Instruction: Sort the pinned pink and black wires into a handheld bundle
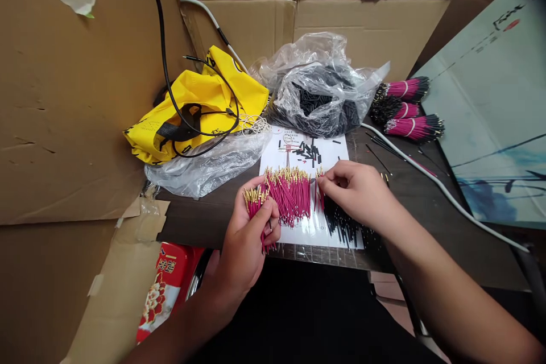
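My left hand (249, 239) is closed around a bundle of short magenta wires (255, 199) with gold-coloured pin tips pointing up. Beside it, a row of similar magenta wires (292, 196) lies on a printed white sheet (309, 237). To the right of that row, my right hand (360, 190) pinches at the gold tips of a few magenta wires (318, 199). Exactly how many it grips is hidden by the fingers. Below that hand spreads a pile of thin black wires (343, 226). Small black sleeves (311, 152) are scattered on the upper sheet.
A clear plastic bag (324, 105) full of black pieces stands behind the sheet. Left of it lie a yellow bag (187, 88) and a black cable (163, 57). Tied magenta-and-black wire bundles (412, 127) and a white cable (439, 179) are at right. Cardboard (239, 23) walls the back.
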A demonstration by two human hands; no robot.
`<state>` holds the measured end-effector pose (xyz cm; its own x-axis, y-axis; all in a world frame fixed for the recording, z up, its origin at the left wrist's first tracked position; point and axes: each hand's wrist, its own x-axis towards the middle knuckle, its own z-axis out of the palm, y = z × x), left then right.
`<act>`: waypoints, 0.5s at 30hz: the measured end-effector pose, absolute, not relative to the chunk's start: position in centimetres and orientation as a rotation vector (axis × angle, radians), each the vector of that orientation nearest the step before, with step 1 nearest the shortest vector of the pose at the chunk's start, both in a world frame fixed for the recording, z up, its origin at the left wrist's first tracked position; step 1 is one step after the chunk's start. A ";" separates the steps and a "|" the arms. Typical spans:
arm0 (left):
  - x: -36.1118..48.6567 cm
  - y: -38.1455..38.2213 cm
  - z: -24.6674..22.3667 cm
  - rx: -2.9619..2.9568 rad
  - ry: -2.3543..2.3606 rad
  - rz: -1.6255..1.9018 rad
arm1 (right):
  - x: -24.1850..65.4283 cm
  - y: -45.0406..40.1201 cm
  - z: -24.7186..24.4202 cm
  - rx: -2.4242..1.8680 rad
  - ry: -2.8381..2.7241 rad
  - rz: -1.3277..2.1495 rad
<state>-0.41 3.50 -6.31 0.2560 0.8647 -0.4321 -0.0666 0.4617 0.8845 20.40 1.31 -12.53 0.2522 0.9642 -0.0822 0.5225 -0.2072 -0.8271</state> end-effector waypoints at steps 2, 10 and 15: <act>-0.4 3.2 -6.5 0.881 1.132 0.729 | 19.8 1.6 -12.9 -1.871 -1.466 0.776; -0.5 2.9 -6.7 0.899 1.142 0.710 | 20.8 0.9 -13.3 -1.768 -1.852 0.657; -0.5 2.6 -7.0 0.879 1.121 0.703 | 21.4 0.2 -13.4 -1.733 -1.996 0.576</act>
